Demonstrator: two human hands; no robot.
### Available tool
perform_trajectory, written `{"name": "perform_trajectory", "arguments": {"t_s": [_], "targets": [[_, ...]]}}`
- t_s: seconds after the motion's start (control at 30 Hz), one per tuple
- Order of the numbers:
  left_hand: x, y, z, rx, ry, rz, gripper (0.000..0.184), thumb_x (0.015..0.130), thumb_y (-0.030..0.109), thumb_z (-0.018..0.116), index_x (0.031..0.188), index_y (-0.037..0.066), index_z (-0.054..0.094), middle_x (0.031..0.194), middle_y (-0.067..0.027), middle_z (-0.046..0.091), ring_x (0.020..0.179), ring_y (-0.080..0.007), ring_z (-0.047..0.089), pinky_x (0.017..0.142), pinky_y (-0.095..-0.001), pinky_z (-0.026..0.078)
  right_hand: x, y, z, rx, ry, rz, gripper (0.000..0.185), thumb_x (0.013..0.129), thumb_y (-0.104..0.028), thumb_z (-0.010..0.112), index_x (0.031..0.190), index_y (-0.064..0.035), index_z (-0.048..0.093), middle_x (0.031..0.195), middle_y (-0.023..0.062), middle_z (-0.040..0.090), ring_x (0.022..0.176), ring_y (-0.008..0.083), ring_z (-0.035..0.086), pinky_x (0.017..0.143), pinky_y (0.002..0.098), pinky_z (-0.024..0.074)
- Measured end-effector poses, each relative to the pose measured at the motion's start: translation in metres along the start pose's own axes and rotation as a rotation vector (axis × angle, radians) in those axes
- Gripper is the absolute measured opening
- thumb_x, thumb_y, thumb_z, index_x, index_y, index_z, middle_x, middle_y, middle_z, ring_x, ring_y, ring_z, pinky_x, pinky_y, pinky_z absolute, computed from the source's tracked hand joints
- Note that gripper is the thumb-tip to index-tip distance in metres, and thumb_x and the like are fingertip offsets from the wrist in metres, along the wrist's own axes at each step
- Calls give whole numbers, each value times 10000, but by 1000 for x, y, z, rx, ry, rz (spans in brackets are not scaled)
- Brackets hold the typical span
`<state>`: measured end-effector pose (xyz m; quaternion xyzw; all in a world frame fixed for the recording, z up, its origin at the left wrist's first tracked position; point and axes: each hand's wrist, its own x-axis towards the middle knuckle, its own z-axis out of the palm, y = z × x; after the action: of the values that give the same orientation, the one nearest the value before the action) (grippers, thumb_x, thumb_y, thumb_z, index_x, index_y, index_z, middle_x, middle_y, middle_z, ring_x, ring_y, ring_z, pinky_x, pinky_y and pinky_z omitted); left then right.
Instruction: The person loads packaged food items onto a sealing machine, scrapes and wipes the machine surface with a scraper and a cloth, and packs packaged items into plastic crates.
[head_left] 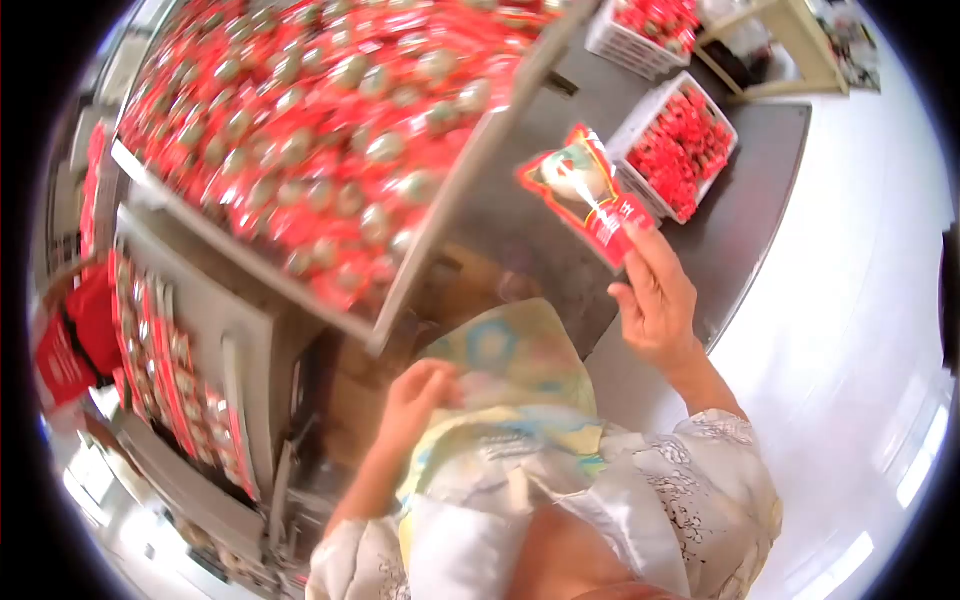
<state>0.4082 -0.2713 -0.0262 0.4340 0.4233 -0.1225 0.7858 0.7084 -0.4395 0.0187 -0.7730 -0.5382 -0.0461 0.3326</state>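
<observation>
My right hand [660, 300] pinches one corner of a red sealed packet [588, 195], held up in front of the white crates. A pale, egg-like shape shows on the packet, with white lettering below it. Near the apron [520, 350], my left hand [415, 400] hangs with its fingers loosely curled and slightly blurred; I see nothing in it. Ahead and to the left lies a large metal-rimmed tray [440, 210] full of red packets [300, 140] with greenish round contents.
Two white crates of red packets, a nearer crate [632, 130] and a farther crate [640, 55], stand on a grey metal table [770, 150]. At left is a machine [225, 330] with rows of packets. A person in red [85, 325] stands beyond it.
</observation>
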Motion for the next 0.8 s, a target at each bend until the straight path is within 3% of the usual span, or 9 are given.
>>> {"name": "perform_trajectory", "arguments": {"t_s": [0.17, 0.27, 0.33, 0.4, 0.47, 0.5, 0.57, 0.77, 0.8], "targets": [[-38, 53, -24, -591, -2, 331, 433, 962, 375, 464, 1264, 68, 425, 1177, -70, 567, 1044, -174, 576, 843, -324, 493, 56, -165, 56, 291, -53, -370, 494, 668, -10, 728, 1138, 26, 578, 1218, 158, 551, 1089, 319, 571, 797, 353, 536], [-85, 56, -76, -806, 66, 651, 362, 969, 307, 474, 1242, 70, 454, 1145, -62, 584, 1025, -164, 586, 847, -326, 492, 65, -253, 110, 361, -301, -475, 496, 686, -42, 726, 1151, 27, 566, 1227, 173, 549, 1105, 311, 565, 845, 367, 517], [-105, 42, -127, -795, 233, 649, 320, 968, 268, 486, 1213, 63, 477, 1125, -53, 594, 1011, -148, 590, 849, -322, 489, 76, -294, 143, 428, -422, -483, 448, 713, -25, 696, 1141, 20, 573, 1215, 168, 562, 1089, 315, 575, 882, 387, 499], [-119, 24, -171, -826, 333, 633, 276, 951, 226, 527, 1160, 46, 512, 1085, -33, 608, 977, -126, 596, 842, -304, 487, 93, -317, 178, 716, -343, -269, 303, 773, 6, 649, 1073, -5, 601, 1075, 133, 622, 924, 253, 638, 789, 338, 522], [-127, 8, -213, -846, 342, 657, 281, 949, 235, 533, 1159, 50, 511, 1079, -30, 607, 972, -125, 596, 842, -304, 488, 120, -338, 221, 767, -350, 71, 190, 838, 3, 589, 1027, -11, 605, 871, 65, 569, 644, 92, 511, 571, 235, 440], [-131, 4, -233, -850, 337, 669, 284, 948, 239, 535, 1159, 51, 510, 1076, -29, 606, 970, -124, 596, 842, -304, 489, 129, -342, 251, 828, -444, 162, 151, 865, -117, 615, 974, -13, 615, 831, 30, 574, 623, 74, 503, 551, 220, 422], [-141, 4, -265, -847, 304, 602, 298, 942, 255, 546, 1170, 67, 509, 1067, -17, 605, 979, -126, 593, 847, -315, 489, 151, -358, 290, 855, -1045, 506, 221, 868, -246, 638, 883, -27, 629, 726, -15, 554, 594, 53, 486, 523, 203, 388], [-159, -3, -351, -513, 300, 301, 312, 902, 412, 581, 1038, 131, 591, 889, 54, 600, 776, -42, 551, 656, -249, 475, 169, -402, 355, 1029, -1335, 478, 224, 863, -280, 653, 806, -65, 626, 640, -40, 539, 557, 37, 476, 494, 195, 363], [-160, -2, -363, -425, 302, 213, 411, 884, 497, 559, 974, 100, 617, 796, 51, 513, 680, -62, 427, 569, -249, 345, 171, -402, 364, 1100, -1390, 559, 186, 850, -238, 674, 804, -65, 622, 656, -29, 556, 547, 41, 482, 489, 188, 364]]}}
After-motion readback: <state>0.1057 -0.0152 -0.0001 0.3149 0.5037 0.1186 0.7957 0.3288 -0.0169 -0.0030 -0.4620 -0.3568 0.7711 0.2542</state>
